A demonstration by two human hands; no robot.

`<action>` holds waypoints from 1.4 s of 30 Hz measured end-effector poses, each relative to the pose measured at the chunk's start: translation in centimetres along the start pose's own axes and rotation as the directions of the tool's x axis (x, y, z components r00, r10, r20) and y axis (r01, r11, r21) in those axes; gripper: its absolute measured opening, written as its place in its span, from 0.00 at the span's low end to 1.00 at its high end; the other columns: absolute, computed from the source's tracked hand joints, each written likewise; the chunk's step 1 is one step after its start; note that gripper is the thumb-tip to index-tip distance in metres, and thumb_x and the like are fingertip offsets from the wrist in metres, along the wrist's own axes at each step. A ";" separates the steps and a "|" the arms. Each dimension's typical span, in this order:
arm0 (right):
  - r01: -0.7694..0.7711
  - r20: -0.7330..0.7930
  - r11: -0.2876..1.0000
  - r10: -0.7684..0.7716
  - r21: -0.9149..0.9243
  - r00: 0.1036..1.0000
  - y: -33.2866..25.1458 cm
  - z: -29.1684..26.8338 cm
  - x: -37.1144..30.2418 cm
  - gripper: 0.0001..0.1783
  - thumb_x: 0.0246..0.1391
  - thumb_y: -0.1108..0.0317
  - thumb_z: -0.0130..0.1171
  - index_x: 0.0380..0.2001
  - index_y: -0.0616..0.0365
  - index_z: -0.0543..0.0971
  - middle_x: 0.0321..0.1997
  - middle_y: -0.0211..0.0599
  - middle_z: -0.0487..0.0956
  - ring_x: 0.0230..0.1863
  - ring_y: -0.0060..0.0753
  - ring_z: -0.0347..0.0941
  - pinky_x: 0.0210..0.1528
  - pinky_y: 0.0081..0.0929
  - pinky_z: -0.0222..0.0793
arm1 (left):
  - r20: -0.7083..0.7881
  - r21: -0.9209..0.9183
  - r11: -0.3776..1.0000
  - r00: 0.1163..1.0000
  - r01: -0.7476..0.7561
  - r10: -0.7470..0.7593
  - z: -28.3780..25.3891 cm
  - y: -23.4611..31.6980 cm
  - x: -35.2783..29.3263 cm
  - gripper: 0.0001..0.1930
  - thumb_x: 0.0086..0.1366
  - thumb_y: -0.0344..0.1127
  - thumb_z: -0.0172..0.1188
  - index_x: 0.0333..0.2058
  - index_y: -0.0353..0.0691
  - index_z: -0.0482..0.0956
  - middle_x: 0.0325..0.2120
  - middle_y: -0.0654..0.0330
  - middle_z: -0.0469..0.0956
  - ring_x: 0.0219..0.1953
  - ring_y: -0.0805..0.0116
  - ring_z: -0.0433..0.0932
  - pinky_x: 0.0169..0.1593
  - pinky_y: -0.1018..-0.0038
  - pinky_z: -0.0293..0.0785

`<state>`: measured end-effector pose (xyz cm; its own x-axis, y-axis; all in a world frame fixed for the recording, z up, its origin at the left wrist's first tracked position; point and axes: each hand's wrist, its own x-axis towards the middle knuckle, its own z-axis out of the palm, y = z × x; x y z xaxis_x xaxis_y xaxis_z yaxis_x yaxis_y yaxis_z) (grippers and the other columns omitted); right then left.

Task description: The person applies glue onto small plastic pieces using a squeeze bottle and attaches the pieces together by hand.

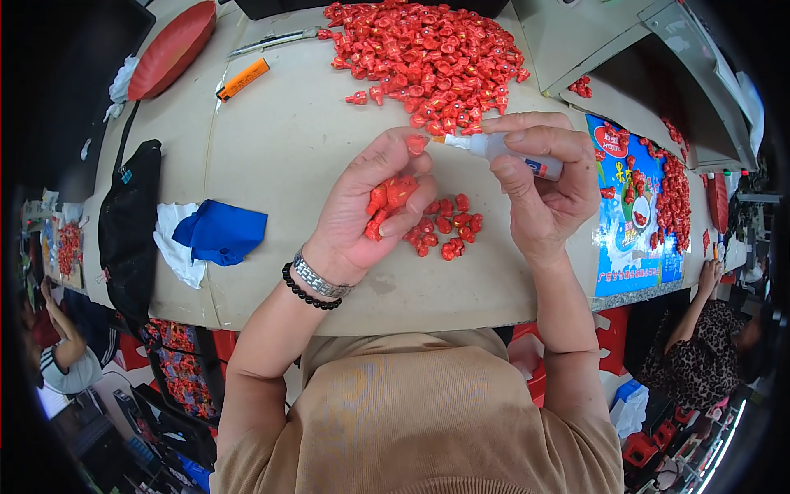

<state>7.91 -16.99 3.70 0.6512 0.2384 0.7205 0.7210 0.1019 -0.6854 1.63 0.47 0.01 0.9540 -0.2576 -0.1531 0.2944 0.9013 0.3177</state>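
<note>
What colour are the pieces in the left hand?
The pieces are red; head view shows best.

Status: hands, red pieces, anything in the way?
Left hand: cradling red pieces, one pinched. Right hand: gripping white applicator, tip beside that piece. Loose cluster on table; no visible obstruction.

The counter (288,148) around the hands (346,216) is bright. A white light (725,445) glows far to their right. Far out, things bend and corners turn black.
</note>
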 end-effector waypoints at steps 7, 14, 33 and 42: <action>-0.003 -0.019 0.997 0.004 0.078 1.000 -0.2 -0.2 0.0 0.12 0.43 0.83 0.61 0.34 0.64 0.74 0.35 0.47 0.79 0.36 0.31 0.75 0.36 0.23 0.71 | -0.008 0.083 0.994 0.997 -0.077 0.078 0.4 0.2 0.1 0.08 0.66 0.36 0.54 0.43 0.44 0.71 0.35 0.60 0.75 0.20 0.74 0.69 0.11 0.85 0.55; -0.013 -0.001 0.997 0.013 0.071 1.000 -0.2 -0.2 -0.1 0.12 0.43 0.83 0.61 0.34 0.64 0.74 0.35 0.47 0.79 0.35 0.31 0.74 0.34 0.22 0.71 | -0.031 0.134 0.981 0.989 -0.138 0.143 0.4 0.2 0.1 0.09 0.65 0.33 0.55 0.43 0.42 0.71 0.36 0.59 0.75 0.20 0.74 0.70 0.11 0.85 0.55; -0.028 0.011 0.998 0.027 0.055 1.000 -0.2 -0.2 -0.1 0.12 0.44 0.83 0.61 0.34 0.64 0.74 0.35 0.46 0.79 0.36 0.31 0.75 0.35 0.22 0.72 | 0.002 0.143 0.973 0.983 -0.183 0.184 0.3 0.2 0.0 0.09 0.68 0.31 0.50 0.46 0.41 0.68 0.41 0.56 0.75 0.22 0.74 0.67 0.10 0.85 0.58; -0.112 -0.047 0.972 0.124 0.206 0.991 0.4 -0.2 -0.1 0.12 0.50 0.77 0.62 0.37 0.61 0.71 0.37 0.44 0.79 0.35 0.22 0.74 0.35 0.15 0.70 | -0.007 0.070 0.994 0.996 -0.087 0.088 0.3 -0.2 0.1 0.08 0.66 0.35 0.53 0.43 0.42 0.71 0.37 0.60 0.76 0.18 0.75 0.66 0.11 0.84 0.55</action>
<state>8.16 -17.20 3.36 0.7458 0.2037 0.6342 0.5795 0.2712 -0.7685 1.67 0.20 0.26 0.9758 -0.1753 -0.1307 0.2135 0.8939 0.3943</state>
